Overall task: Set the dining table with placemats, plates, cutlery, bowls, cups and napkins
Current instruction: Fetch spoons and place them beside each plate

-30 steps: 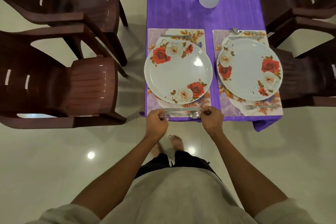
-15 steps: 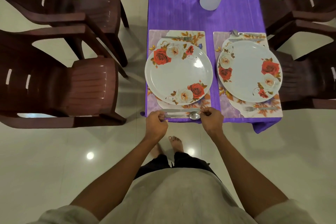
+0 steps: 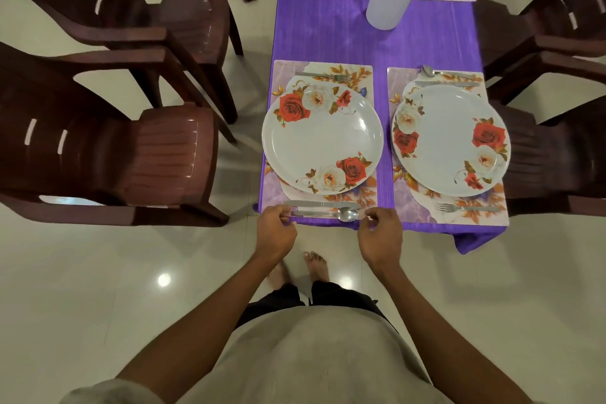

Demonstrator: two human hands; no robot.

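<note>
— So, what lies nearest?

— A glossy pale tiled floor [image 3: 98,305], with two bare feet on it, just short of a table under a purple tablecloth [image 3: 328,33]. Both hands reach its near edge. The left hand [image 3: 275,229] has its fingers curled around the handle ends of a knife [image 3: 323,204] and a spoon [image 3: 328,214]. The right hand [image 3: 380,236] sits just beside the spoon's bowl, thumb and forefinger bent narrowly together; whether they touch it, I cannot tell.

— Where does that cutlery lie?

— Side by side on the near strip of a floral placemat [image 3: 278,75], at the table's near left corner, just this side of a white plate [image 3: 323,139] with red and cream roses. A fork [image 3: 324,76] lies beyond that plate.

— And to the right?

— A second placemat [image 3: 398,207] carries a matching plate [image 3: 451,141], with a fork [image 3: 467,208] on its near side and a knife [image 3: 446,84] and spoon [image 3: 447,73] on its far side.

— Further back?

— A white cylindrical pot [image 3: 387,6] stands mid-table. Beyond it, two more place settings are cut off by the top edge. Dark brown plastic chairs [image 3: 131,154] flank both long sides.
</note>
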